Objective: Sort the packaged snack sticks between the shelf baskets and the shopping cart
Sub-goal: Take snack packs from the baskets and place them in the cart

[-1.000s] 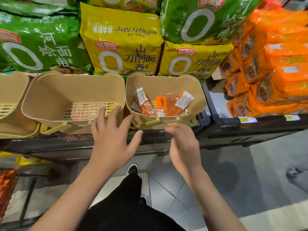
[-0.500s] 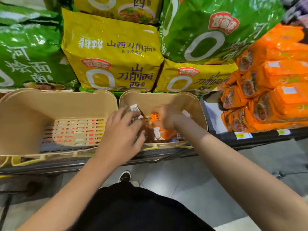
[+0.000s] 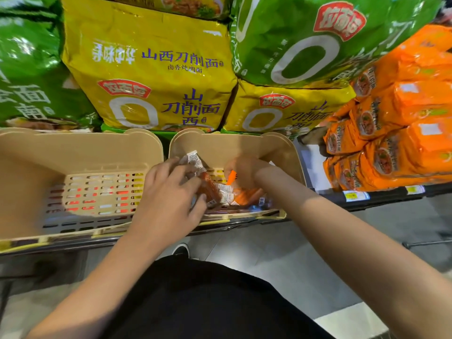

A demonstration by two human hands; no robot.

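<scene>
Both hands grasp snack sticks (image 3: 247, 195) inside right basket (image 3: 281, 148).

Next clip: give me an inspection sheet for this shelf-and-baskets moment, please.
Surface: dark shelf edge carrying two beige baskets.
Job's things: snack sticks piled in right basket; left basket holds no sticks.
Clutter: nothing seen.
Hands: left hand grips a reddish stick; right hand is curled around an orange stick, both in the right basket.
Cables: nothing seen.
Surroundings: yellow noodle bags, green bags, orange packs; cart not in view.
</scene>
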